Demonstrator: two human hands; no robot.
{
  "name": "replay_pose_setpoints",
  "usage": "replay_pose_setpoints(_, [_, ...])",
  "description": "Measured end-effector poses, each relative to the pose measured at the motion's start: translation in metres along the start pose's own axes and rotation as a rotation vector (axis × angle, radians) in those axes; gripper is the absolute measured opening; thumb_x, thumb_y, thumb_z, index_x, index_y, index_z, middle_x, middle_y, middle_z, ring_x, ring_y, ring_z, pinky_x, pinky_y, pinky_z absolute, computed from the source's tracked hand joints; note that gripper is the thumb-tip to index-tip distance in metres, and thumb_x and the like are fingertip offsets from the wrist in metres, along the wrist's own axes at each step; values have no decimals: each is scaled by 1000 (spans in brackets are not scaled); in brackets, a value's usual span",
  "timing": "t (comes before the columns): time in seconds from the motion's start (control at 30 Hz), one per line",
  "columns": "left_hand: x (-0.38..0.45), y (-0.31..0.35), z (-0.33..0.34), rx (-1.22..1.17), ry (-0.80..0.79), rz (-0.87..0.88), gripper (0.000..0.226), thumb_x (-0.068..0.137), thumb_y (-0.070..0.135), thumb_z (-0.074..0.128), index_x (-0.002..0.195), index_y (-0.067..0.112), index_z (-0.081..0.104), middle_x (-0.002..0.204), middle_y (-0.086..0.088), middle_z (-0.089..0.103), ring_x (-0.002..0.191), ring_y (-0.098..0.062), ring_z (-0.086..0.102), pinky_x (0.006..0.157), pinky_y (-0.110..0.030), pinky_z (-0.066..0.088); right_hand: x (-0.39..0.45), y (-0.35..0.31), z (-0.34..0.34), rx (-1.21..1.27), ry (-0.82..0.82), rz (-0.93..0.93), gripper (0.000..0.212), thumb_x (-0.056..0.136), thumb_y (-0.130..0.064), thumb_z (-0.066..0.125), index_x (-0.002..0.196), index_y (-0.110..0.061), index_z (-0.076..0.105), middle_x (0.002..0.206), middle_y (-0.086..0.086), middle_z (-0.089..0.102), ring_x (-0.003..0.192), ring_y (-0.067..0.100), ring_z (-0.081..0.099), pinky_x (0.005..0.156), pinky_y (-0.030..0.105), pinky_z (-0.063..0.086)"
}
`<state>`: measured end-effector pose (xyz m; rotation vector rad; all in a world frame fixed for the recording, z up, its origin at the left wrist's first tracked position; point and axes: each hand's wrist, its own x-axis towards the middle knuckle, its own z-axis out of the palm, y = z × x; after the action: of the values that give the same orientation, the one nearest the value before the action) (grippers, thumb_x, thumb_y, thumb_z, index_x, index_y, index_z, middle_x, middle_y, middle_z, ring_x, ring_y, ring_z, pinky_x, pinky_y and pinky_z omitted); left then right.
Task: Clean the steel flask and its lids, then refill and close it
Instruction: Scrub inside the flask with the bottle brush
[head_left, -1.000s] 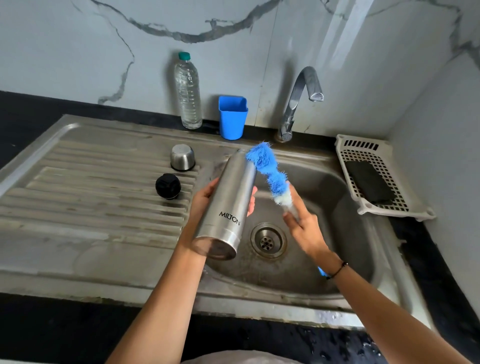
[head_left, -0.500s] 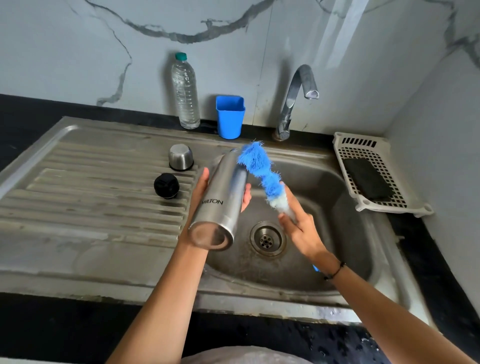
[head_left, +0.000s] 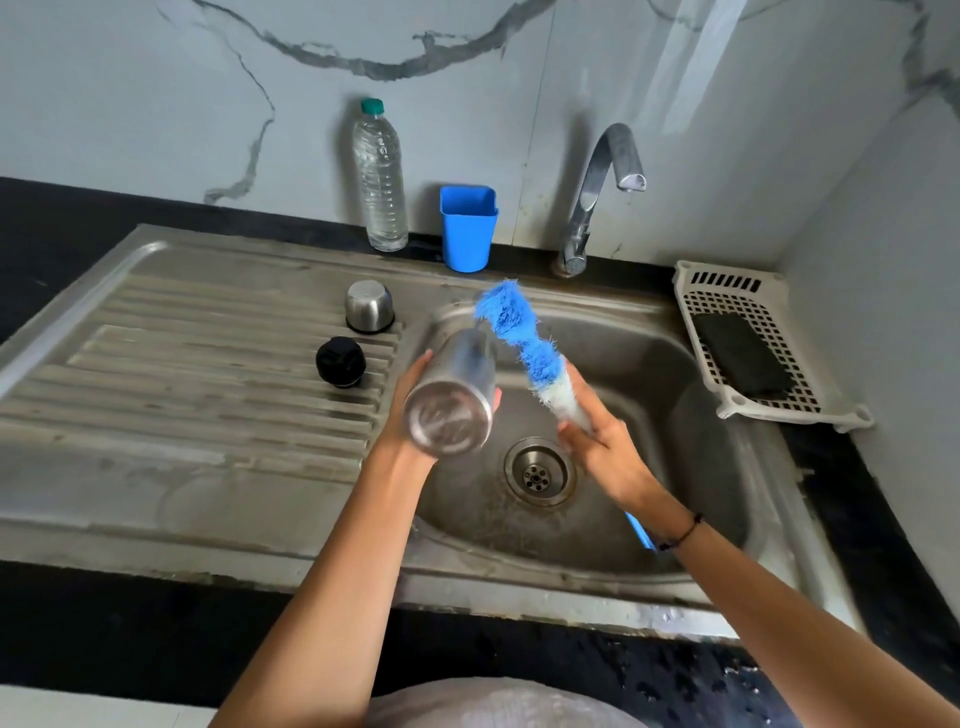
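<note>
- On the draining board at the left stand the steel lid (head_left: 369, 305) and, nearer the person, the black inner lid (head_left: 340, 361), both apart from the flask.
- The left hand (head_left: 415, 410) grips the steel flask (head_left: 457, 395) over the sink (head_left: 675, 566), its fingers wrapped round the body; the long axis points away, base toward the camera, mouth far.
- The bottle brush (head_left: 524, 348) lies just right of the flask, bristle tip beside the mouth.
- The right hand (head_left: 602, 447) clasps the brush below the bristles; it likely must swing the tip leftward into the mouth.
</note>
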<state>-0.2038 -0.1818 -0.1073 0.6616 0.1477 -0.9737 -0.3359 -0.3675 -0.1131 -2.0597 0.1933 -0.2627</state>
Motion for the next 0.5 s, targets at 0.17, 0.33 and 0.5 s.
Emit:
replay_pose_setpoints(0.17, [11,0,-7,-14,43,110,58,98,50,34,89,14,78,97,-4,72,96,-18,63,109,-35,30,-21,-17,-17,164,-142,-84,56,90,-31,61,137,-37,33,79,-22,61,58,-2,44,54,6,38])
replay_pose_setpoints(0.33, [11,2,-3,-64,-43,117,42,91,39,44,80,10,73,82,-4,67,82,-15,58,80,-26,44,-22,-9,-19,96,-163,-123,58,88,-54,56,141,-42,37,83,-2,59,56,35,31,60,18,37])
replay_pose_setpoints(0.5, [-3,3,6,-2,-148,107,42,64,35,75,93,6,67,115,-21,53,112,-37,50,85,-44,49,-15,6,-8,-121,-153,-281,51,96,-48,44,143,-49,26,74,21,63,49,33,43,59,27,41])
